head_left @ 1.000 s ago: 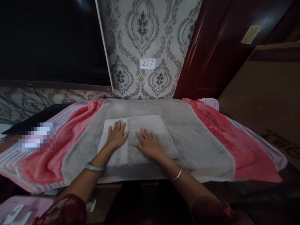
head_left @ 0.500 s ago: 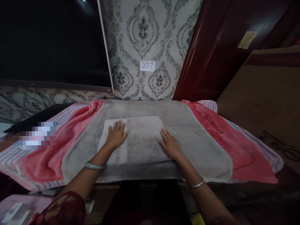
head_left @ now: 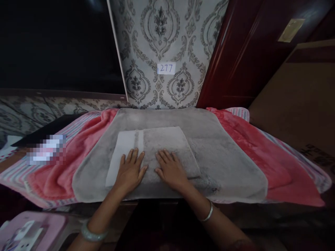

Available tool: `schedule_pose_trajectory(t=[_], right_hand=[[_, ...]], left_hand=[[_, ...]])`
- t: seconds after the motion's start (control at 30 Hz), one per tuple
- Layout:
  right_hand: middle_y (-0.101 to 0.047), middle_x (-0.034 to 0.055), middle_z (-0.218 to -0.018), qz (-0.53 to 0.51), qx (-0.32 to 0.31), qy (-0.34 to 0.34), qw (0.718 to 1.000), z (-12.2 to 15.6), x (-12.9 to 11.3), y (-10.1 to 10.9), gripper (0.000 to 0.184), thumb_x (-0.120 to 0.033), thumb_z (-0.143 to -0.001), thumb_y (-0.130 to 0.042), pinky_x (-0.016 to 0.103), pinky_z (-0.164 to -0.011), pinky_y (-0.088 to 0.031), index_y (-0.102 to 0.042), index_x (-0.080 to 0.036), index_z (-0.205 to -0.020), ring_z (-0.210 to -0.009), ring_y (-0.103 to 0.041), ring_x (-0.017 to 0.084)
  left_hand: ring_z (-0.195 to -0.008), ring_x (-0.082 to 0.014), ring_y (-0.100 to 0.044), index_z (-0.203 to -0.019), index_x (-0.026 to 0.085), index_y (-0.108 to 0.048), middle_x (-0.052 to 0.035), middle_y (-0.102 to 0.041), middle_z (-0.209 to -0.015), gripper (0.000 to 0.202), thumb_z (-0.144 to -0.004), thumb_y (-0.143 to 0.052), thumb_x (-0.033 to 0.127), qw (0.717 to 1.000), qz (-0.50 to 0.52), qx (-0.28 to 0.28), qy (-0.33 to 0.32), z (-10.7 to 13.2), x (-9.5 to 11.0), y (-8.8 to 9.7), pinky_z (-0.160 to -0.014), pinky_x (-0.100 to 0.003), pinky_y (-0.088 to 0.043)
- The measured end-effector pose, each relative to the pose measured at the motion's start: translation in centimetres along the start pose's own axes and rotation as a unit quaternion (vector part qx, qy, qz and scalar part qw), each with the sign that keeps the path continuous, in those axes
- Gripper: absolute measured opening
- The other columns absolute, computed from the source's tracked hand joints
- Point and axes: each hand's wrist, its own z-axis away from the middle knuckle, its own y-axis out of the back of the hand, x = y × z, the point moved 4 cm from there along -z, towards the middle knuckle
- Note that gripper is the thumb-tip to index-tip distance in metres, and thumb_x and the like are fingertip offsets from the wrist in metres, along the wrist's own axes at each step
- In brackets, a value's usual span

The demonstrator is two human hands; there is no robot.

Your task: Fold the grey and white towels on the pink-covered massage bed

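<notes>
A folded grey towel point(head_left: 162, 143) with a white band on its left part lies on a larger grey cloth point(head_left: 225, 157). My left hand point(head_left: 130, 169) lies flat and open on the towel's near left part, fingers spread. Beside it, my right hand point(head_left: 170, 168) rests flat and open on the towel's near middle. Both palms press on the towel close to its front edge. Each wrist wears a bangle.
A pink blanket point(head_left: 264, 153) with striped edges spreads under the grey cloth. Patterned wallpaper carries a label reading 277 point(head_left: 166, 68). A dark red door point(head_left: 235, 55) stands at the right. A brown cardboard box point(head_left: 300, 104) is far right, a pink object point(head_left: 28, 233) bottom left.
My left hand slid back toward me along the towel. My right hand moved from the towel's right edge to its near middle, beside the left hand.
</notes>
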Motion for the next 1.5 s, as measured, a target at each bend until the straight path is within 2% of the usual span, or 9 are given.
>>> schedule_pose_trajectory(t=[0.23, 0.33, 0.63, 0.83, 1.03, 1.13, 1.23, 1.37, 1.5], right_hand=[[-0.019, 0.0080, -0.165, 0.031, -0.003, -0.129, 0.991, 2.6, 6.6, 0.3, 0.066, -0.044, -0.100, -0.035, 0.050, -0.124, -0.017, -0.030, -0.013, -0.158, -0.154, -0.014, 0.025], [-0.018, 0.0081, -0.166, 0.040, 0.003, -0.150, 0.988, 3.7, 8.4, 0.1, 0.066, -0.044, -0.100, -0.032, 0.053, -0.123, -0.019, -0.028, -0.013, -0.159, -0.155, -0.012, 0.024], [-0.020, 0.0085, -0.166, 0.048, 0.011, -0.145, 0.988, 3.6, 8.7, -0.5, 0.067, -0.044, -0.099, -0.031, 0.053, -0.123, -0.018, -0.029, -0.014, -0.158, -0.154, -0.014, 0.024], [-0.027, 0.0109, -0.164, 0.054, -0.006, -0.150, 0.987, 3.2, 8.7, 0.7, 0.064, -0.042, -0.099, -0.035, 0.055, -0.122, -0.019, -0.034, -0.014, -0.157, -0.153, -0.020, 0.026], [-0.027, 0.0101, -0.164, 0.043, 0.004, -0.087, 0.995, -3.0, 4.4, 4.1, 0.057, -0.032, -0.101, -0.034, 0.054, -0.122, -0.018, -0.037, -0.017, -0.155, -0.153, -0.020, 0.027], [-0.024, 0.0097, -0.165, 0.026, -0.002, -0.032, 0.999, -8.0, 1.1, 4.4, 0.058, -0.031, -0.100, -0.034, 0.054, -0.121, -0.019, -0.034, -0.016, -0.156, -0.153, -0.020, 0.027], [-0.025, 0.0105, -0.165, 0.013, -0.003, -0.008, 1.000, -12.2, -1.0, 3.5, 0.058, -0.029, -0.100, -0.032, 0.055, -0.121, -0.019, -0.033, -0.015, -0.157, -0.153, -0.020, 0.026], [-0.028, 0.0099, -0.164, 0.009, -0.015, 0.014, 1.000, -14.8, -1.3, 1.1, 0.056, -0.027, -0.100, -0.032, 0.055, -0.121, -0.018, -0.036, -0.017, -0.155, -0.152, -0.022, 0.024], [-0.031, 0.0090, -0.163, 0.005, -0.010, 0.010, 1.000, -15.1, 0.9, -0.1, 0.057, -0.039, -0.102, -0.033, 0.052, -0.122, -0.018, -0.035, -0.020, -0.156, -0.151, -0.024, 0.025]], left_hand=[[-0.150, -0.0354, -0.029, -0.152, 0.019, -0.044, -0.0159, -0.036, -0.160, 0.061, -0.099, -0.037, 0.048, 1.000, -0.006, 0.017, -0.007, -0.1, -0.2, -0.5, -0.119, -0.061, -0.028], [-0.150, -0.0358, -0.030, -0.151, 0.020, -0.045, -0.0157, -0.038, -0.159, 0.060, -0.099, -0.037, 0.048, 0.999, -0.004, 0.032, -0.009, 0.1, -0.2, -0.6, -0.118, -0.062, -0.029], [-0.149, -0.0353, -0.031, -0.150, 0.022, -0.046, -0.0151, -0.038, -0.159, 0.058, -0.098, -0.043, 0.047, 0.999, 0.022, 0.046, 0.002, 0.2, -0.1, -0.6, -0.119, -0.062, -0.028], [-0.150, -0.0353, -0.030, -0.148, 0.024, -0.050, -0.0143, -0.037, -0.160, 0.055, -0.097, -0.045, 0.045, 0.998, 0.069, 0.003, 0.004, 0.1, -0.4, 0.2, -0.119, -0.061, -0.028], [-0.141, -0.0244, -0.047, -0.142, 0.014, -0.054, -0.0167, -0.048, -0.153, 0.049, -0.099, -0.033, 0.024, 0.995, 0.100, 0.014, 0.026, -5.3, -3.8, 3.0, -0.117, -0.041, -0.038], [-0.145, -0.0248, -0.042, -0.147, 0.012, -0.048, -0.0169, -0.044, -0.155, 0.052, -0.097, -0.033, 0.019, 0.994, 0.078, 0.014, 0.074, -8.5, -5.0, 3.4, -0.119, -0.044, -0.036], [-0.148, -0.0288, -0.035, -0.150, 0.010, -0.043, -0.0190, -0.039, -0.158, 0.055, -0.097, -0.034, 0.022, 0.993, 0.062, 0.013, 0.096, -9.9, -5.0, 2.2, -0.119, -0.054, -0.032], [-0.153, -0.0295, -0.025, -0.154, 0.011, -0.036, -0.0180, -0.031, -0.162, 0.058, -0.098, -0.031, 0.027, 0.995, 0.028, 0.004, 0.093, -9.6, -4.7, -0.2, -0.122, -0.059, -0.023], [-0.153, -0.0296, -0.023, -0.156, 0.011, -0.034, -0.0161, -0.029, -0.164, 0.059, -0.099, -0.027, 0.029, 0.996, 0.011, -0.005, 0.090, -9.5, -5.0, -1.1, -0.122, -0.058, -0.022]])
